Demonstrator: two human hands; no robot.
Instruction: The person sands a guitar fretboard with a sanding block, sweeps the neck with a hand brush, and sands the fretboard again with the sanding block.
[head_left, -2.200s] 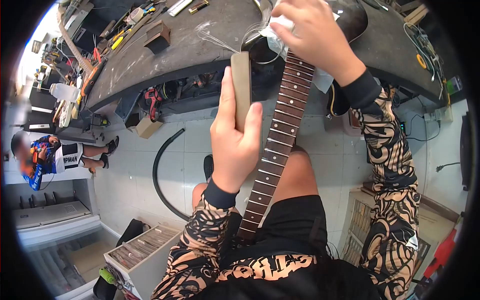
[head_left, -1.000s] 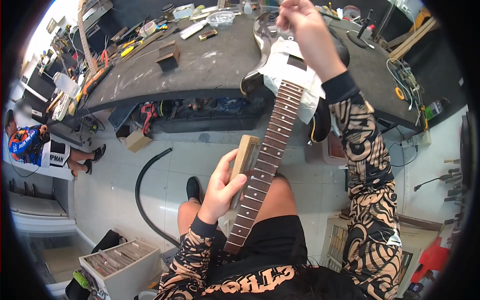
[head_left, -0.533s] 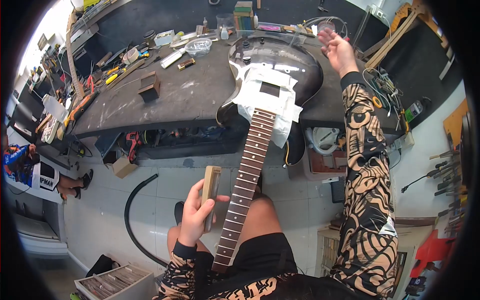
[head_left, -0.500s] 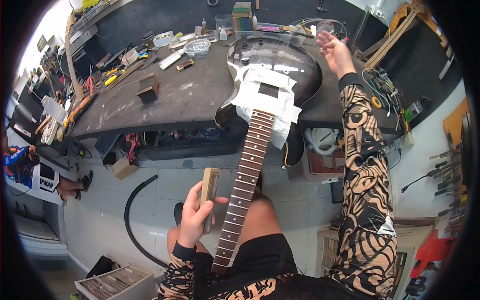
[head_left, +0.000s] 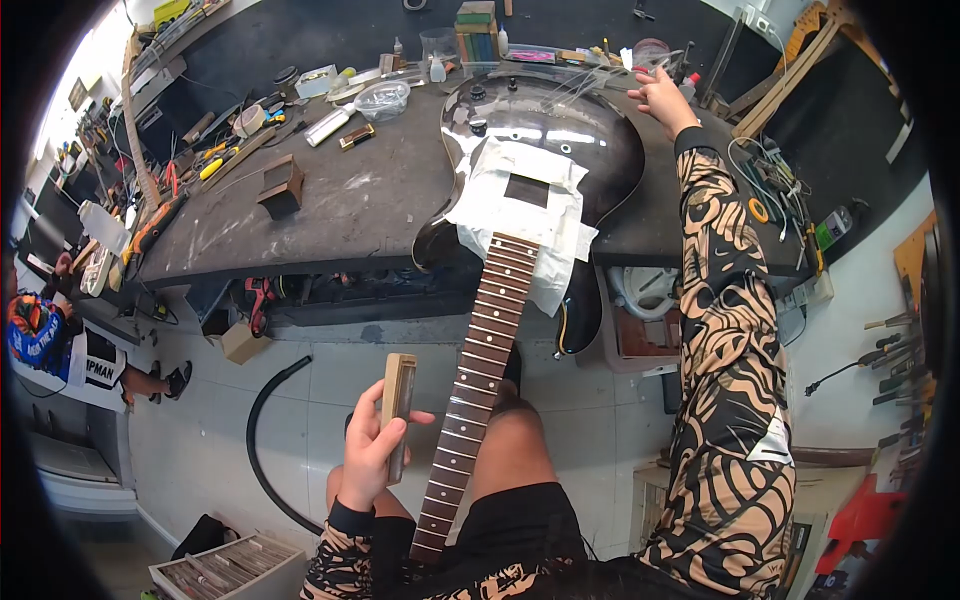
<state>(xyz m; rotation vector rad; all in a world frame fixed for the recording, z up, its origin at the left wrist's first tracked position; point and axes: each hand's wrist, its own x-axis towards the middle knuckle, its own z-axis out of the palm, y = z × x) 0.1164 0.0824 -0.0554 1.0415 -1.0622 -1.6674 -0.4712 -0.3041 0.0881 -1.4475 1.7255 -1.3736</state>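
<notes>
My left hand (head_left: 368, 455) is closed around a wooden block with a metal-looking face (head_left: 399, 390), held upright left of the fretboard (head_left: 475, 375). The dark fretboard with pale dots slants down toward my lap. It belongs to a glossy black electric guitar (head_left: 590, 150), whose body lies on the bench. White masking paper (head_left: 490, 205) covers the body around the neck end, with a dark rectangular opening in it. Beyond the body's right edge, my right hand (head_left: 664, 103) reaches out with its fingers apart, near thin clear strands (head_left: 600, 80). I see nothing gripped in it.
The dark workbench (head_left: 350, 220) carries a small wooden box (head_left: 281, 187), a white bottle (head_left: 328, 126) and a clear plastic bag (head_left: 382, 100). Cables (head_left: 765, 165) lie at the right. A black hose (head_left: 256, 420) curves over the floor. Another person (head_left: 90, 350) is at far left.
My right hand has shifted slightly, its fingers now pointing more to the left. My left hand and the block have moved a little left and down. The view has shifted somewhat.
</notes>
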